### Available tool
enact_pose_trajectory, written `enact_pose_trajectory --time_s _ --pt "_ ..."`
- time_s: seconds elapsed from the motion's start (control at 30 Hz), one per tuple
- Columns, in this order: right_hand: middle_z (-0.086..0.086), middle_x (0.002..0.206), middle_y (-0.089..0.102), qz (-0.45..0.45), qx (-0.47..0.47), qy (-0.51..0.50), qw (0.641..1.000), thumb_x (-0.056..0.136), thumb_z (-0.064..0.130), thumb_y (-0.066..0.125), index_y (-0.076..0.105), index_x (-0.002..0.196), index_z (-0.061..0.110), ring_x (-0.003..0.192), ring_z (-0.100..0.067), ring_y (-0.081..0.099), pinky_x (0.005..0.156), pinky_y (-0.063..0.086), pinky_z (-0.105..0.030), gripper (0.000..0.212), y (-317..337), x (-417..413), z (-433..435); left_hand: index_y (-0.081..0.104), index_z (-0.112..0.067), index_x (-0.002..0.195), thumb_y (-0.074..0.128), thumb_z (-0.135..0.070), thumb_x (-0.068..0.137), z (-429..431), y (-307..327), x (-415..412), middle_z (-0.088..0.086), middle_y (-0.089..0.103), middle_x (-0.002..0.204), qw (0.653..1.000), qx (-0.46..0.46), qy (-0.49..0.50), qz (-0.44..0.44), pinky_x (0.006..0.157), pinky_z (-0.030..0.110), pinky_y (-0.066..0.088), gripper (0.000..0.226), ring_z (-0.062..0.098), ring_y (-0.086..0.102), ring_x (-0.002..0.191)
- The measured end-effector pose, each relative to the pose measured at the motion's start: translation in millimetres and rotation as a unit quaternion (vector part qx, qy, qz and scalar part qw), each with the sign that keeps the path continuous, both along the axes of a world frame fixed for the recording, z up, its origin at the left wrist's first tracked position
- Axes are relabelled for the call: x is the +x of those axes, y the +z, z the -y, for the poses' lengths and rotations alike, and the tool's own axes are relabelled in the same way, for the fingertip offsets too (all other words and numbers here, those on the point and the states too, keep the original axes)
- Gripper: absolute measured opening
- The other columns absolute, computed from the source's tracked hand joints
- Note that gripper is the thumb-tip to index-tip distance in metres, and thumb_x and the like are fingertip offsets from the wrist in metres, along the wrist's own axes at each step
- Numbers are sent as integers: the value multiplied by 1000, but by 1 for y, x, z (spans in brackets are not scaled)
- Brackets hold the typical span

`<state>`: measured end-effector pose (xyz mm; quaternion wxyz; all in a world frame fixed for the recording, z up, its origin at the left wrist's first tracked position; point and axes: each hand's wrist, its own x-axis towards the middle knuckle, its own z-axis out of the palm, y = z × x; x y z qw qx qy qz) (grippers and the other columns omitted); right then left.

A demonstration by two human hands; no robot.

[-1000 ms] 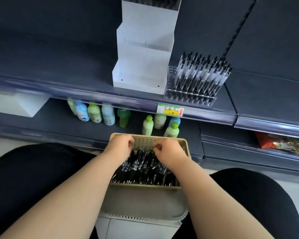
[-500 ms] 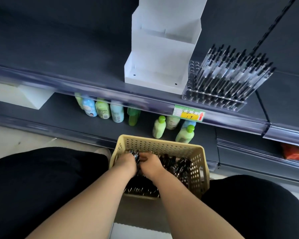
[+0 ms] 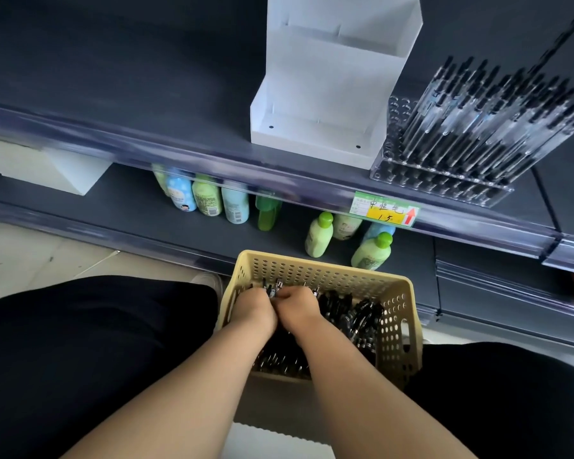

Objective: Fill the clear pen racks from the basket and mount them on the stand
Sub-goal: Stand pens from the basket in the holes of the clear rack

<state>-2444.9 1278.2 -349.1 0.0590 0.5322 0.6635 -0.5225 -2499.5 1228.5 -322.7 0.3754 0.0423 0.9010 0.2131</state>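
Head: price tag (image 3: 386, 212) reads "中性笔 1.5"; pens (image 3: 355, 313) in basket (image 3: 312, 264).

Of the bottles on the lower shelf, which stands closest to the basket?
The pale green, green-capped bottle on the right of its twin, just behind the basket's back rim; the others stand farther back.

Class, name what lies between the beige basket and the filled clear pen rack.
In the head view: pale green bottles standing just beyond the basket, then the shelf's front rail with its yellow price tag, in front of the pen rack.
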Motion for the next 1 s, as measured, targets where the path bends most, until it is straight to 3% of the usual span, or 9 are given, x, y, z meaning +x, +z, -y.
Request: enact_pose_trajectory --time_s 0.17,0.27,0.43,0.57,0.77,1.0 --pt "-7 74 52 13 -69 -38 997 81 35 67 50 69 12 73 -20 49 67 38 -27 31 0 1 0 59 -3 114 41 -7 94 5 -4 0 15 60 118 995 2 -90 -36 83 30 42 27 29 56 111" --pt "-5 60 48 8 -76 -46 996 80 42 68 44 60 12 55 -21 44 60 38 -29 44 2 7 1 60 -8 114 44 -10 94 8 -2 3 11 62 116 993 22 -108 -45 88 31 43 26 27 56 109" --pt "-7 62 56 -28 -90 -101 990 81 34 70 50 72 11 48 -17 46 43 37 -24 32 8 25 -2 56 -20 87 47 -6 93 16 -7 12 -3 57 84 989 126 -73 -39 62 19 34 18 16 47 82" --pt "-8 63 60 -46 -92 -113 988 86 26 66 58 76 7 50 -17 51 44 41 -24 23 15 40 -4 56 -11 110 48 -2 88 20 -5 25 3 62 101 974 156 -128 -99 71 20 34 25 12 49 83" --pt "-6 59 58 -65 -101 -109 987 89 22 62 62 75 9 48 -13 50 41 40 -20 18 28 65 -6 53 -17 102 48 -7 88 22 1 41 1 54 101 952 202 -198 -114 72 21 35 19 16 52 89" --pt "-3 50 61 18 -13 -110 994 83 36 67 61 71 6 38 -13 49 48 45 -25 33 37 91 -19 45 -17 120 43 -3 89 22 3 56 6 47 120 936 152 -276 -158 84 31 43 34 23 54 100"
